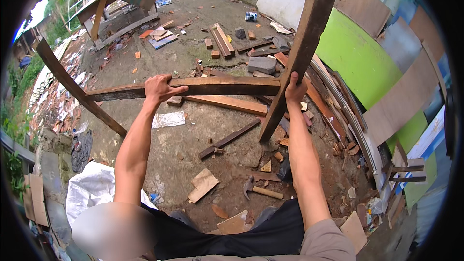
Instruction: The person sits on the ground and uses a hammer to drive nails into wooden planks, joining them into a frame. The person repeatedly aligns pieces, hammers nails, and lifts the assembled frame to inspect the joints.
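Note:
In front of me stands an H-shaped wooden frame. A horizontal crossbar joins a thick right post to a thinner left post. My left hand is closed over the crossbar left of its middle, thumb along its near side. Just beside the joint, my right hand grips the right post, its thumb pointing up the wood; the other fingers are mostly hidden behind it. The right post's lower end appears to touch the ground. A claw hammer with a wooden handle lies near my feet.
Loose planks, a grey block and wood scraps litter the ground. Green and brown boards lean along the right. A wooden table-like structure stands far left; a white sack lies near left.

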The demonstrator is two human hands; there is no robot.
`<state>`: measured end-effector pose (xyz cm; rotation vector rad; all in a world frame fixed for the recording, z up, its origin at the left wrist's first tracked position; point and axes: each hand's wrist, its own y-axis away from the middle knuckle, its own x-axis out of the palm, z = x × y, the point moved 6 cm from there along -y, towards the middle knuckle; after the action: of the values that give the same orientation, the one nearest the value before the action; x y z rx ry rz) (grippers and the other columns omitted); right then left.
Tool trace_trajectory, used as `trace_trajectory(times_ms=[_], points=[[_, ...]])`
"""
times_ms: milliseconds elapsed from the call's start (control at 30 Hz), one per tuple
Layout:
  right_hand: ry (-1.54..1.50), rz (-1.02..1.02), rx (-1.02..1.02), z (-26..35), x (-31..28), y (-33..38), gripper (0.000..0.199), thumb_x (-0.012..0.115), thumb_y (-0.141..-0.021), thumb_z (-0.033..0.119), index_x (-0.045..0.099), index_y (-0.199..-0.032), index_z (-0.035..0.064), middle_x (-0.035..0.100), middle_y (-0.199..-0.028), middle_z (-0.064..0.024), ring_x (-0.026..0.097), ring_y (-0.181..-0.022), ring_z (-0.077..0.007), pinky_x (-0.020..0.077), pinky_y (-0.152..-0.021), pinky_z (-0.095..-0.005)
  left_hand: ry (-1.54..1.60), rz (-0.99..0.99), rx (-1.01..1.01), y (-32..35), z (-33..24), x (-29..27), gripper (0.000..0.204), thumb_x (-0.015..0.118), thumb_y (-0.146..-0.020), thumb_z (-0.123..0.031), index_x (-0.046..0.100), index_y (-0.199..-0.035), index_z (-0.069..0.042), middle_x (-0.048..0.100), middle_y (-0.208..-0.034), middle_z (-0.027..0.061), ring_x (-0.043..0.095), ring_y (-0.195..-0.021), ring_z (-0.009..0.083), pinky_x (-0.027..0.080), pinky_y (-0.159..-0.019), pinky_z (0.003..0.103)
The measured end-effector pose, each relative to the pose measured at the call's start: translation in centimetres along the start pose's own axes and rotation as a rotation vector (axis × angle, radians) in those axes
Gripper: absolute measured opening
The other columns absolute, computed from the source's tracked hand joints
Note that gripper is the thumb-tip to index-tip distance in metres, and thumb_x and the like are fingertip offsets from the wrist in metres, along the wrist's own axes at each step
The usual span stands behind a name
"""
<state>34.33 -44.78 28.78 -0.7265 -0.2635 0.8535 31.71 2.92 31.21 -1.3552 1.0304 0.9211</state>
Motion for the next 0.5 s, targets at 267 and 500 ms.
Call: trace_trajectory(times_ms=[267, 500], points=[[-0.161, 0.115, 0.05, -3.0, -0.6, -0.5, 0.078, 0.041, -0.096, 0.074, 0.062, -0.092, -0.0011, 0.057, -0.073, -0.0059, 0.056, -0.073, -0.0191, 0.0423, -0.069, -0.0349, 0.028, -0.186, 0.074, 0.3, -0.4, -0.3, 0.079, 0.067, -0.064, -0.085, 0.058, -0.065, -0.006, 0.059, -0.062, 0.0081, 0.059, -0.06, 0.0253, 0.043, -0.06, 0.041], [-0.162, 0.188, 0.155, -3.0, -0.5, 1.9, 0.075, 0.038, -0.097, 0.073, 0.051, -0.081, 0.0008, 0.044, -0.069, -0.0001, 0.042, -0.069, -0.0121, 0.0339, -0.063, -0.0319, 0.058, -0.169, 0.045, 1.1, -0.7, -1.1, 0.076, 0.071, -0.065, -0.08, 0.057, -0.067, -0.005, 0.058, -0.064, 0.0104, 0.058, -0.062, 0.0291, 0.042, -0.064, 0.041]])
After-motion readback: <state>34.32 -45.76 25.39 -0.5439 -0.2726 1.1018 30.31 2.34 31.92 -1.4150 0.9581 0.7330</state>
